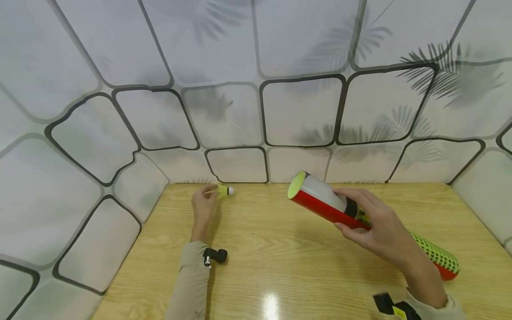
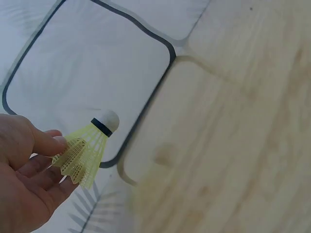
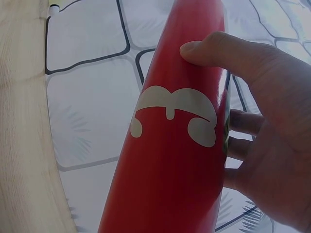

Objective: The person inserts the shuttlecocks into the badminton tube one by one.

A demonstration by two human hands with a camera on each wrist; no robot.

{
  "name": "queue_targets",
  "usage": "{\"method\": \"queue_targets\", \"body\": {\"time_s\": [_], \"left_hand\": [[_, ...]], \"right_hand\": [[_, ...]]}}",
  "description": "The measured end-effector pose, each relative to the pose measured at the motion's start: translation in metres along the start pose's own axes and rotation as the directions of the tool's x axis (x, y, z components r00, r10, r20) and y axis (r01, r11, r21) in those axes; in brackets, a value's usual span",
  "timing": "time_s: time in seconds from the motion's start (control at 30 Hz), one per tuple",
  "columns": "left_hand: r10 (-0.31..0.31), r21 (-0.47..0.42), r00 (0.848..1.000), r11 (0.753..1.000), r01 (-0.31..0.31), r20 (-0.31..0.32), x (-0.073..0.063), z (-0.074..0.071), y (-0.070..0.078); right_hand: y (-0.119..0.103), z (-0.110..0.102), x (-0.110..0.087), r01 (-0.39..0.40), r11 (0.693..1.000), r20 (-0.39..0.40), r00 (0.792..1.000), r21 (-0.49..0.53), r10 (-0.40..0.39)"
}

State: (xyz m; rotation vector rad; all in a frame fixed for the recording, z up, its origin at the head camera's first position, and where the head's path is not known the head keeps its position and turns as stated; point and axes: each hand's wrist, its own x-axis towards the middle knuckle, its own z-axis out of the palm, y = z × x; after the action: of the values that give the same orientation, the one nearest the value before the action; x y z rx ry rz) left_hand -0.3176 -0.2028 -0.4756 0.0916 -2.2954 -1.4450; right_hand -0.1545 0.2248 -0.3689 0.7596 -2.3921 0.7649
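Note:
A yellow shuttlecock (image 2: 85, 150) with a white cork and a dark band is pinched by its skirt in my left hand (image 1: 204, 205), near the table's back edge. Its cork (image 2: 108, 121) points away from the fingers. My right hand (image 1: 380, 226) grips a long shuttlecock tube (image 1: 320, 199) around its middle. The tube is red, white and green-dotted, held tilted, its yellow-green end (image 1: 297, 185) towards the upper left. In the right wrist view, the thumb lies along the tube's red side (image 3: 165, 174), which bears a pale emblem; the palm side is partly hidden.
A light wooden table (image 1: 256, 249) lies beneath both hands. White curtain-like walls (image 1: 224, 115) with dark outlined shapes and leaf prints stand behind it and on both sides. Small black cameras (image 1: 216, 255) are strapped to the wrists.

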Motion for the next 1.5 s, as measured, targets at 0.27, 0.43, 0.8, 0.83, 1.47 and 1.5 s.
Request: {"method": "queue_targets", "body": {"time_s": [0.27,0.43,0.8,0.83,1.47,1.5], "left_hand": [[0.092,-0.047,0.996,0.995,-0.092,-0.016,0.001,-0.006,0.019],[0.120,-0.068,0.992,0.990,-0.121,-0.027,0.000,-0.012,0.036],[0.205,-0.185,0.979,0.962,-0.203,-0.005,-0.011,-0.015,0.068],[0.211,-0.189,0.977,0.960,-0.209,-0.007,-0.013,-0.016,0.071],[0.332,-0.354,0.943,0.883,-0.308,0.006,-0.040,-0.020,0.129],[0.340,-0.362,0.940,0.877,-0.314,0.008,-0.042,-0.020,0.132]], "right_hand": [[-0.001,0.000,0.001,0.006,1.000,0.000,1.000,0.002,-0.006],[-0.001,0.001,0.001,0.007,1.000,0.005,1.000,0.005,-0.007],[0.000,0.002,-0.001,0.012,1.000,-0.005,1.000,0.016,-0.012],[0.000,0.002,-0.001,0.014,1.000,-0.007,1.000,0.015,-0.014],[0.002,0.001,0.001,0.028,1.000,-0.019,0.999,0.013,-0.027],[0.001,0.001,0.001,0.027,1.000,-0.018,0.999,0.013,-0.027]]}}
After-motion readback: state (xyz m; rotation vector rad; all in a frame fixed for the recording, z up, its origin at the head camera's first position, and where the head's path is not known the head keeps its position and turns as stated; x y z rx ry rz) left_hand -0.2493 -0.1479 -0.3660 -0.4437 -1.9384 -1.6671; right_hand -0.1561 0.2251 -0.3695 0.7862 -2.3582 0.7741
